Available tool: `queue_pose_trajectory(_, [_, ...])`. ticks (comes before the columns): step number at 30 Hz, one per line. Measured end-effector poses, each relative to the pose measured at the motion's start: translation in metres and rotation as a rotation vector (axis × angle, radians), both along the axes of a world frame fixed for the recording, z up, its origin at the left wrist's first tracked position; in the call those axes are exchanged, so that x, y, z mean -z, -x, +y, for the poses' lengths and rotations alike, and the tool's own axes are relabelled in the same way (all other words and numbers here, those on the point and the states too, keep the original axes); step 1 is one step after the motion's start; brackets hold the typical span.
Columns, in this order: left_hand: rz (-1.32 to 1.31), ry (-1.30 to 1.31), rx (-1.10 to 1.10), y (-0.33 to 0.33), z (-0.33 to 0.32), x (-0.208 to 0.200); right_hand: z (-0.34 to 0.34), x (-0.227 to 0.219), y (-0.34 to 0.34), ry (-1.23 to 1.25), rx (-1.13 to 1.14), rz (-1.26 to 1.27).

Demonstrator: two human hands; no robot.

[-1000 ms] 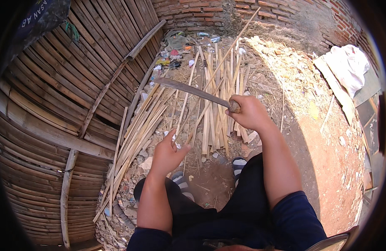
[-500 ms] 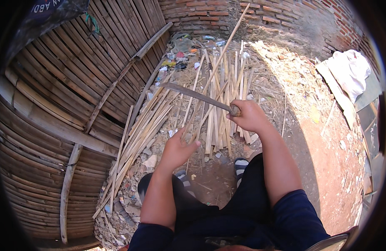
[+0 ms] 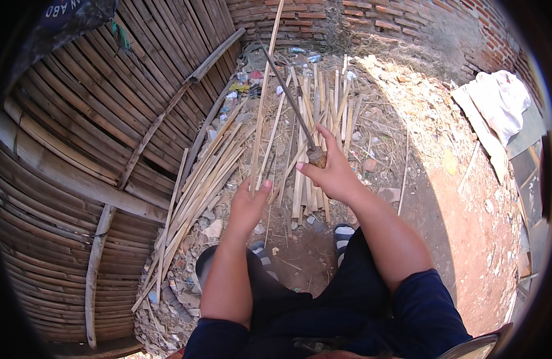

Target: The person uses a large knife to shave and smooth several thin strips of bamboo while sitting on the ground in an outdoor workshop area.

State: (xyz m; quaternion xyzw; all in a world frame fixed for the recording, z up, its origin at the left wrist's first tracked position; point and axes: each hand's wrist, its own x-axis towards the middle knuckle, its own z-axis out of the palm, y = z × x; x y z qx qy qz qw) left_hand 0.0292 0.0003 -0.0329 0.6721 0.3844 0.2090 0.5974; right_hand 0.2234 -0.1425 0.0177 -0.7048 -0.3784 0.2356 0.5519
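1. Your left hand (image 3: 247, 206) has its thumb and fingers pressed together on the near end of a pale strip (image 3: 260, 119), which rises from that grip toward the brick wall (image 3: 288, 23). Gripping so low presumably leaves the rest of its length exposed.
2. Your right hand (image 3: 333, 170) is closed around the handle of a machete (image 3: 292, 100), thumb and forefinger extended along it; the lower fingers are hidden. The blade slants up and leftward from the grip, probably angled so that its edge faces the strip.
3. The strip is long, narrow, straight and light tan, its far end running out of view.
4. Similar pieces lie beyond your right grip in a loose heap (image 3: 299, 194) and left of your left grip in a bundle (image 3: 201, 179), seemingly laid lengthwise for easy reach.
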Motion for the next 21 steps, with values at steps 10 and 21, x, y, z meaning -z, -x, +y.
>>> queue_pose_trajectory(10, [-0.159, 0.085, -0.004, 0.002, -0.011, -0.011, 0.003, 0.012, 0.003, -0.025, -0.077, -0.002])
queue_pose_trajectory(21, [0.133, -0.133, 0.29, -0.002, -0.052, -0.016, 0.035, 0.051, 0.005, 0.115, 0.013, 0.198])
